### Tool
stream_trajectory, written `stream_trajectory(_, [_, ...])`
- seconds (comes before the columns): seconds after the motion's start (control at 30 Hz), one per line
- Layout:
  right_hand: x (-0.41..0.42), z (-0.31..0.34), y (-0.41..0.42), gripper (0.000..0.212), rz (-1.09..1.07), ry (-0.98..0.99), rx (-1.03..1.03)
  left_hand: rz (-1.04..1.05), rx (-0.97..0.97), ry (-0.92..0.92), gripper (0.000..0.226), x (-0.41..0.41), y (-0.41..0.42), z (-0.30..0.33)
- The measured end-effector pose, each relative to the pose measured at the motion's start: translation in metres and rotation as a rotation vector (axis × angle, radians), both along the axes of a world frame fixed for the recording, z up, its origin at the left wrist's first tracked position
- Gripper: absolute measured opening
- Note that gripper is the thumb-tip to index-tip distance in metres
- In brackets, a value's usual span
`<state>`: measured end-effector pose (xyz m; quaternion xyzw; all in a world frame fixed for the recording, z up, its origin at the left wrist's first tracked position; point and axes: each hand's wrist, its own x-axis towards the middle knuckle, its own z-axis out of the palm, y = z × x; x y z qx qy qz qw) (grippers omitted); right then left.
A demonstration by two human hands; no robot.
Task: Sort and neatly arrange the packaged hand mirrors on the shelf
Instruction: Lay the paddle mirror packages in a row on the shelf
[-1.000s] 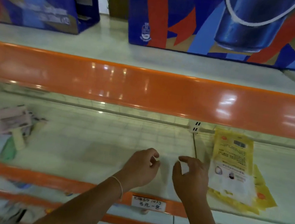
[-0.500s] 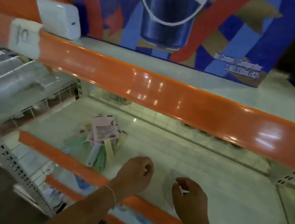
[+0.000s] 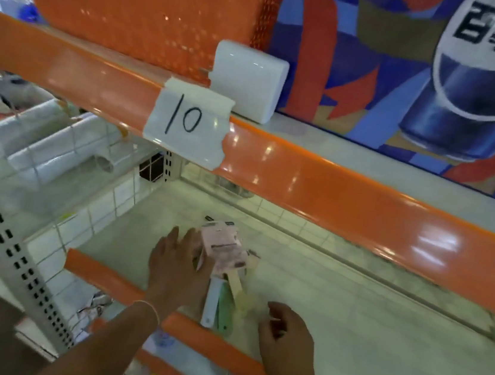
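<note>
A loose pile of packaged hand mirrors [image 3: 224, 265] lies on the white middle shelf [image 3: 377, 337], with pink backing cards on top and white, green and cream handles pointing toward the front edge. My left hand [image 3: 178, 267] rests flat with spread fingers on the left side of the pile, covering part of it. To the right of the handles my right hand [image 3: 287, 335] hovers over the shelf, fingers loosely curled, holding nothing.
An orange shelf lip [image 3: 333, 185] with a taped paper label reading "10" [image 3: 187, 120] overhangs the shelf. A white box [image 3: 248, 81] and a big blue printed carton [image 3: 426, 69] stand above. Rolled plastic bags [image 3: 42, 146] fill the left bay behind a wire divider.
The view has swung left, so the mirror pile sits under my hands. My left hand has opened and come down on the pile; the right hand has followed beside it.
</note>
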<state>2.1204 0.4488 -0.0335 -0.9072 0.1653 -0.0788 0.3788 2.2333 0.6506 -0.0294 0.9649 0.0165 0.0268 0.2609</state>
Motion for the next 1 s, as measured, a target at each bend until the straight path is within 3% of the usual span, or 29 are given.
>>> stream_trajectory(0.13, [0.009,0.003,0.007,0.045,-0.018,-0.025,0.081,-0.137,0.166,0.008,0.1,-0.002,-0.01,-0.015])
stream_trajectory(0.27, [0.011,0.004,0.005,0.05,-0.028,-0.023,0.128,-0.153,0.142,-0.027,0.099,-0.027,-0.04,-0.012])
stream_trajectory(0.37, [0.008,-0.001,-0.005,0.044,-0.015,-0.074,-0.013,-0.204,0.172,0.069,0.093,-0.044,-0.071,-0.009])
stream_trajectory(0.43, [0.004,-0.007,-0.017,0.043,-0.071,-0.134,-0.135,-0.252,0.168,0.094,0.101,-0.053,-0.09,-0.01])
stream_trajectory(0.6, [-0.01,-0.014,-0.046,0.036,-0.292,-0.113,-0.103,-0.334,0.134,0.118,0.107,-0.066,-0.119,-0.011])
stream_trajectory(0.67, [-0.011,-0.021,-0.051,0.032,-0.34,-0.162,-0.121,-0.339,0.128,0.133,0.099,-0.068,-0.122,-0.009])
stream_trajectory(0.73, [-0.01,-0.026,-0.052,0.03,-0.353,-0.191,-0.11,-0.327,0.086,0.13,0.086,-0.07,-0.121,-0.009])
stream_trajectory(0.87, [-0.013,-0.013,-0.05,0.034,-0.354,-0.173,-0.029,-0.291,-0.065,0.111,0.091,-0.072,-0.114,-0.01])
stream_trajectory(1.0, [-0.015,0.0,-0.047,0.034,-0.306,-0.293,-0.1,-0.205,-0.378,0.095,0.059,-0.066,-0.109,-0.01])
